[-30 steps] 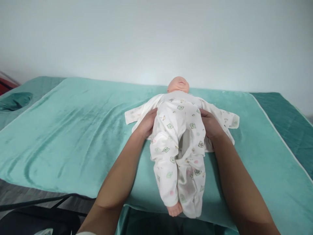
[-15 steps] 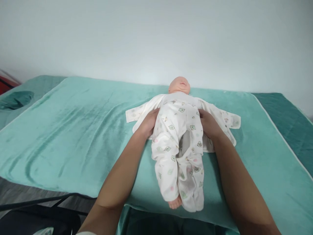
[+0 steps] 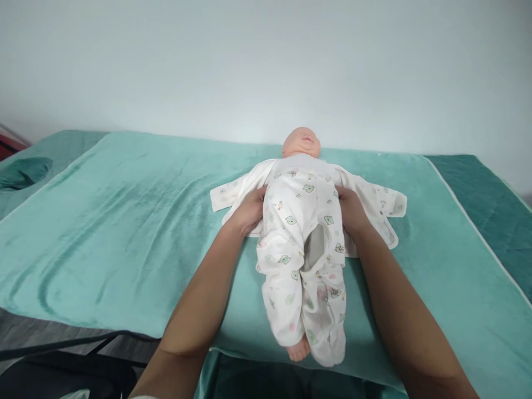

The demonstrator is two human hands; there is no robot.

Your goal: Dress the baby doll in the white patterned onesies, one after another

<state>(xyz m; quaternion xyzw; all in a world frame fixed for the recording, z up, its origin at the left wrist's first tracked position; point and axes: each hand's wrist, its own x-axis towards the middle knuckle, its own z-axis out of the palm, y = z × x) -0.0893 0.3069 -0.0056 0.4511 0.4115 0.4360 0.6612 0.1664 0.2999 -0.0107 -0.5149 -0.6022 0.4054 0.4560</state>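
Doll (image 3: 301,142)'s lying face-up on the green sheet (image 3: 124,221), right between the left hand (image 3: 251,210) and right hand (image 3: 351,211). Arms (image 3: 206,296) reach forward, both touching the pants (image 3: 291,233) at the hips; fingertips are tucked away, so can't tell if they're gripping.

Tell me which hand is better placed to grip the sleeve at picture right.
Probably the right hand: against the trousers on that side, nearer the sleeve; the left hand is across the doll.
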